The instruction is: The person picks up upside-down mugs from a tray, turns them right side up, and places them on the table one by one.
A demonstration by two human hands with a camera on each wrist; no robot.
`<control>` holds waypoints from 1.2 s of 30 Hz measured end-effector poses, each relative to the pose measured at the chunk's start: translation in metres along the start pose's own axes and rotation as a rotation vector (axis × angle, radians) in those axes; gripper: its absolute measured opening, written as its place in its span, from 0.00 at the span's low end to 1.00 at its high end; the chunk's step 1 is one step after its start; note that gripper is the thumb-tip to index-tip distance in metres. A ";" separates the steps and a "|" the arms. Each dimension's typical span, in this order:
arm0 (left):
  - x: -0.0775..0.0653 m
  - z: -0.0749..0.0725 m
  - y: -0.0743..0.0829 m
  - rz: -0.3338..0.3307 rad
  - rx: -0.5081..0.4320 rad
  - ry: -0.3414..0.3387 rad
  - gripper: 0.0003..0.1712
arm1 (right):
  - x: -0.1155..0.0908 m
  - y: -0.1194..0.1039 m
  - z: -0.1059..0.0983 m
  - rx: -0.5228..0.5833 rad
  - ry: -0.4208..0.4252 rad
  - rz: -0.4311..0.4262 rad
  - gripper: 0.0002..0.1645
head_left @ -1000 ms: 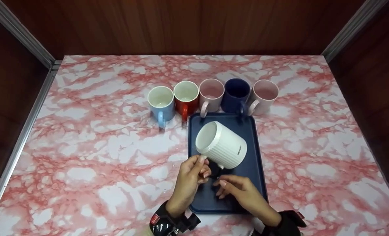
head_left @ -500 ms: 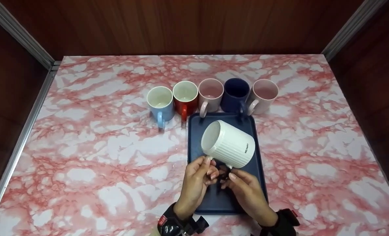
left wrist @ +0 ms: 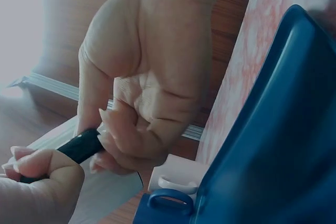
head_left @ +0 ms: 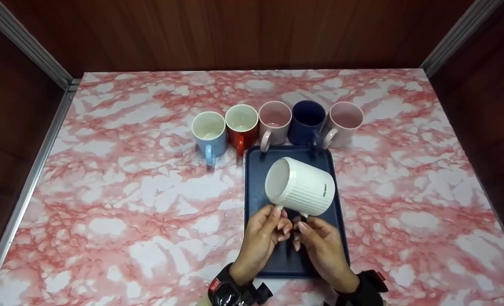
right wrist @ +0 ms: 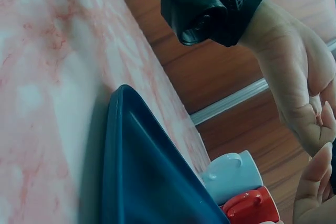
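A white ribbed mug (head_left: 300,187) is held tilted on its side above the dark blue tray (head_left: 292,261), its mouth facing left and small dark lettering near its base. Fingers of my left hand (head_left: 258,242) pinch the handle close to the rim. On the base side, my right hand (head_left: 325,250) pinches the same handle. The left wrist view shows this dark handle (left wrist: 81,146) between both hands, with the white body of the mug behind it. In the right wrist view the mug is mostly out of frame, and my left hand (right wrist: 296,72) appears opposite.
Beyond the tray, upright mugs stand in a row: light blue (head_left: 211,142), red (head_left: 243,136), pink (head_left: 275,127), navy (head_left: 305,131) and another pink mug (head_left: 345,127). The table (head_left: 128,191) has a red-and-white marbled top. Dark wood panels (head_left: 252,34) border the back and sides.
My right hand has come up from below and taken hold of the mug's handle. The white mug and my left hand have shifted right, and the mug lies closer to horizontal.
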State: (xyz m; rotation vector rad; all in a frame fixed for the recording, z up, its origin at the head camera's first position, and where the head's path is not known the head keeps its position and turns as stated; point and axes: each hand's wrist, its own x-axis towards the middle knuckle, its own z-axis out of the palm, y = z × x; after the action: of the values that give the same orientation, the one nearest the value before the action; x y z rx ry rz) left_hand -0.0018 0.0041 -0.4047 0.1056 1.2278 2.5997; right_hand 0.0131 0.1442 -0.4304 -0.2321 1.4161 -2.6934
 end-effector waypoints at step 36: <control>0.009 -0.020 0.005 0.087 0.793 -0.011 0.17 | 0.013 -0.004 -0.087 -0.170 -0.070 -0.121 0.06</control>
State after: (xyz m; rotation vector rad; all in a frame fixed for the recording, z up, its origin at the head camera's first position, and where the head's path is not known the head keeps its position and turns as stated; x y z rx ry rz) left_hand -0.0150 -0.0120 -0.4140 0.3220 2.2046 2.0065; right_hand -0.0153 0.2146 -0.4745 -0.4340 1.6625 -2.6279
